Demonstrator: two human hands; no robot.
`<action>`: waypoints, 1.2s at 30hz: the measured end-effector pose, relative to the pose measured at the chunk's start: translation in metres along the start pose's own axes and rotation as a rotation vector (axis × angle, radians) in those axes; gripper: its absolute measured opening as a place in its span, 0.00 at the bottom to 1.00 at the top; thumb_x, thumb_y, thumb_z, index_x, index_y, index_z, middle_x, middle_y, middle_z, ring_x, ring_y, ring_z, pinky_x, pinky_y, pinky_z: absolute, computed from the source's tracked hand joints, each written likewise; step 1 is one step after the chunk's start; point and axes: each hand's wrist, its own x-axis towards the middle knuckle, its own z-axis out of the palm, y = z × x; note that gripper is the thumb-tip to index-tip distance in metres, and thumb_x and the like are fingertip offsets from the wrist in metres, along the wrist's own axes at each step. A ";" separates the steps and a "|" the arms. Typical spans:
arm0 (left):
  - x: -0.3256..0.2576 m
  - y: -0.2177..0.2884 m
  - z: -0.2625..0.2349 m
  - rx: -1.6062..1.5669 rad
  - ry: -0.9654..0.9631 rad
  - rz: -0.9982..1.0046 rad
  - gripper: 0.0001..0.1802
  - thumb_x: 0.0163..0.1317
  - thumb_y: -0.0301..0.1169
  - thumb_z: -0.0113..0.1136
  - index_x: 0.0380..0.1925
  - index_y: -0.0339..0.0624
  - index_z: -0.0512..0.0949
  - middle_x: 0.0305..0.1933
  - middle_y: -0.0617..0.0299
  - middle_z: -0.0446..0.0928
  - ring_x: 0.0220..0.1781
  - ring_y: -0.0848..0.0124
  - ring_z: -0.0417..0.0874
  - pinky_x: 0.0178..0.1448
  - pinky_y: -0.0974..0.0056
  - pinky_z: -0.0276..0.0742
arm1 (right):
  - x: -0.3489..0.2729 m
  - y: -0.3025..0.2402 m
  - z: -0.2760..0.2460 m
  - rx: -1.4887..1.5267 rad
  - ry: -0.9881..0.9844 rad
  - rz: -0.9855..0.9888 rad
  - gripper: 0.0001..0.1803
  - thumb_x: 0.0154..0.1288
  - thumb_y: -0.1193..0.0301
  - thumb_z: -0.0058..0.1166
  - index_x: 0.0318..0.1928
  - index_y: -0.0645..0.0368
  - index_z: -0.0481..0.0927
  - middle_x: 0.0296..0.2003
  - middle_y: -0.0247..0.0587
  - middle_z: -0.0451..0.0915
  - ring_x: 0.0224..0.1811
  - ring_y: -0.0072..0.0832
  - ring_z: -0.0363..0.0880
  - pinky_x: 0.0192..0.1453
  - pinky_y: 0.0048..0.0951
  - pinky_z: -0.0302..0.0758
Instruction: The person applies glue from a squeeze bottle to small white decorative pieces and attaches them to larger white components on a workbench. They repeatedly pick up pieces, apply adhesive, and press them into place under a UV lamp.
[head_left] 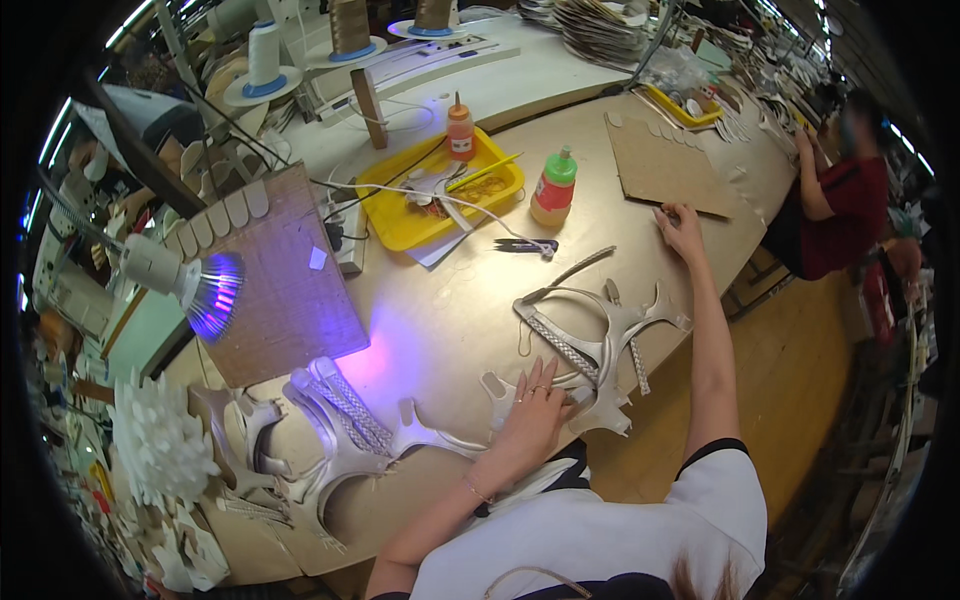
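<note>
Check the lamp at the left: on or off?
On. The lamp head glows blue-violet and casts a purple patch on the table beside the cardboard sheet.

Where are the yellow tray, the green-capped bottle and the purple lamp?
yellow tray (395, 232), head view, front left rim.
green-capped bottle (553, 192), head view, orange body.
purple lamp (215, 290), head view, glowing face.

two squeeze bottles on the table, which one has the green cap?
The bottle standing on the bare table just right of the yellow tray. The other bottle, at the tray's back edge, is slimmer with an orange nozzle.
</note>
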 end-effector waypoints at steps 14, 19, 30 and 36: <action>-0.045 0.006 -0.058 -0.997 0.336 -0.422 0.12 0.71 0.35 0.50 0.40 0.35 0.72 0.39 0.58 0.80 0.29 0.79 0.78 0.36 0.73 0.76 | -0.152 -0.173 -0.085 -0.085 -0.741 -0.285 0.52 0.41 0.41 0.68 0.63 0.57 0.66 0.57 0.48 0.70 0.57 0.40 0.70 0.65 0.40 0.61; -0.026 0.007 -0.049 -0.905 0.108 -0.434 0.12 0.71 0.34 0.49 0.40 0.35 0.72 0.36 0.60 0.79 0.29 0.79 0.78 0.35 0.73 0.76 | -0.149 -0.153 -0.057 -0.071 -0.629 -0.105 0.34 0.45 0.56 0.65 0.53 0.60 0.74 0.43 0.47 0.76 0.47 0.40 0.74 0.57 0.41 0.65; -0.026 -0.015 -0.105 -1.239 0.360 -0.441 0.13 0.69 0.29 0.52 0.49 0.31 0.72 0.44 0.53 0.80 0.41 0.70 0.83 0.48 0.65 0.82 | -0.078 -0.168 -0.041 -0.348 0.155 -0.585 0.21 0.56 0.66 0.62 0.50 0.60 0.77 0.38 0.41 0.78 0.37 0.33 0.77 0.41 0.34 0.73; -0.015 -0.022 -0.109 -1.277 0.313 -0.382 0.15 0.68 0.29 0.53 0.50 0.29 0.72 0.45 0.51 0.79 0.44 0.68 0.84 0.50 0.65 0.82 | -0.119 -0.267 -0.029 0.716 -0.886 -0.184 0.21 0.65 0.70 0.57 0.57 0.61 0.74 0.41 0.33 0.78 0.36 0.16 0.73 0.43 0.21 0.72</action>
